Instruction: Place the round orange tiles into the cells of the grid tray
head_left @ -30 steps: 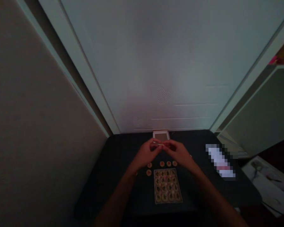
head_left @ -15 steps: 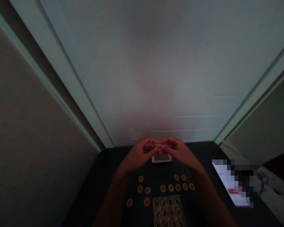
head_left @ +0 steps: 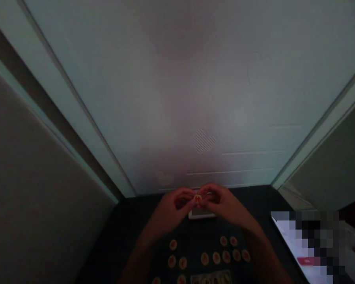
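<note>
My left hand [head_left: 173, 209] and my right hand [head_left: 223, 205] meet above the dark tabletop. Between their fingertips they pinch a small round Chinese chess piece [head_left: 198, 198], pale with a red mark. Just beneath and behind my fingers lies a white-rimmed, flat device with a grey screen [head_left: 201, 215], partly covered by the hands. Closer to me several similar pieces with red marks lie flat, among them one on the left [head_left: 173, 244] and one on the right [head_left: 226, 256]. At the bottom edge, a tray of pieces [head_left: 210, 275] is cut off by the frame.
A pale wall panel with an embossed heart [head_left: 205, 141] rises right behind the dark table [head_left: 133, 221]. On the right lies a lit screen [head_left: 296, 252], partly pixelated. A brownish wall [head_left: 32, 177] stands on the left.
The view has tilted upward, so table, hands and pieces sit lower and most of the tray has left the frame. Both hands still hold the piece, whose marked face now shows more fully.
</note>
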`<state>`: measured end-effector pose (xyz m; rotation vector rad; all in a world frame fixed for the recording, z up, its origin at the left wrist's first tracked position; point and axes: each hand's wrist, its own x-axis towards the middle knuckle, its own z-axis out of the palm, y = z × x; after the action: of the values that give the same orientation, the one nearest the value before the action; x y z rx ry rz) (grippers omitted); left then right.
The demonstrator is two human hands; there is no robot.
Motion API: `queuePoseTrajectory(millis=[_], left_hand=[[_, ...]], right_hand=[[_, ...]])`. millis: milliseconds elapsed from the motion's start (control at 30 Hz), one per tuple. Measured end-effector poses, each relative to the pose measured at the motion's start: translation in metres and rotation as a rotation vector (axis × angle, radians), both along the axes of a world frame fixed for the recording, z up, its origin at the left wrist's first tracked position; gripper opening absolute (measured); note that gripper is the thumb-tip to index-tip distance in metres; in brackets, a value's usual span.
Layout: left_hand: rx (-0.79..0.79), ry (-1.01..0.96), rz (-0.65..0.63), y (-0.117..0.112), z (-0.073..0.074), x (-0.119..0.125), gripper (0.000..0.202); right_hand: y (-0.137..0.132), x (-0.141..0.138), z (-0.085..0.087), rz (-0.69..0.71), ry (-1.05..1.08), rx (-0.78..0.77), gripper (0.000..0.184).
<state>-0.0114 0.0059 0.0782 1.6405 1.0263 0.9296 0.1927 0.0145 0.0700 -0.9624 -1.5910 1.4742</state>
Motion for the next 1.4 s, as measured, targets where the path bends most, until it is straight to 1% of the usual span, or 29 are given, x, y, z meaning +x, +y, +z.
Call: queuePoseTrajectory(millis=[100, 200, 467, 633, 800, 900, 967, 1033, 1100, 1167, 1267, 1333, 1400], left_hand=[[0.019, 0.027, 0.032, 0.002, -0.003, -0.002, 0.019], [0.015, 0.027, 0.055, 0.005, -0.005, -0.002, 0.018], [0.001, 0.006, 0.008, 0.003, -0.003, 0.001, 0.021], [0.03, 0.022, 0.017, 0.0, -0.002, 0.002, 0.022], [0.029, 0.035, -0.006, -0.001, -0.003, 0.003, 0.023], [0.068, 0.073, -0.03, -0.005, -0.001, 0.006, 0.022], [0.115, 0.122, -0.018, -0.011, 0.004, 0.008, 0.022], [0.18, 0.175, 0.009, -0.018, 0.008, 0.011, 0.021], [0.242, 0.218, 0.032, -0.026, 0.012, 0.015, 0.02], [0.281, 0.257, 0.026, -0.034, 0.011, 0.02, 0.02], [0.302, 0.32, -0.035, -0.048, 0.003, 0.025, 0.021], [0.299, 0.349, -0.045, -0.063, -0.008, 0.025, 0.023], [0.282, 0.374, -0.023, -0.084, -0.022, 0.023, 0.024]], right_hand=[[0.001, -0.002, -0.002, 0.013, 0.009, 0.008, 0.031], [0.002, -0.003, -0.003, -0.004, 0.012, 0.011, 0.03], [0.001, -0.003, 0.0, -0.068, -0.004, 0.05, 0.029], [0.0, -0.004, 0.002, -0.098, 0.002, 0.063, 0.029], [-0.009, -0.001, 0.006, -0.091, 0.05, 0.063, 0.028], [-0.023, 0.009, 0.004, -0.108, 0.019, 0.091, 0.027], [-0.037, 0.022, -0.002, -0.134, -0.039, 0.101, 0.028], [-0.057, 0.036, -0.011, -0.196, -0.088, 0.083, 0.03], [-0.08, 0.05, -0.023, -0.264, -0.103, 0.013, 0.035], [-0.103, 0.06, -0.036, -0.333, -0.09, -0.082, 0.04], [-0.135, 0.067, -0.056, -0.398, -0.051, -0.138, 0.041], [-0.152, 0.066, -0.069, -0.39, -0.043, -0.165, 0.04], [-0.165, 0.062, -0.08, -0.364, -0.04, -0.174, 0.037]])
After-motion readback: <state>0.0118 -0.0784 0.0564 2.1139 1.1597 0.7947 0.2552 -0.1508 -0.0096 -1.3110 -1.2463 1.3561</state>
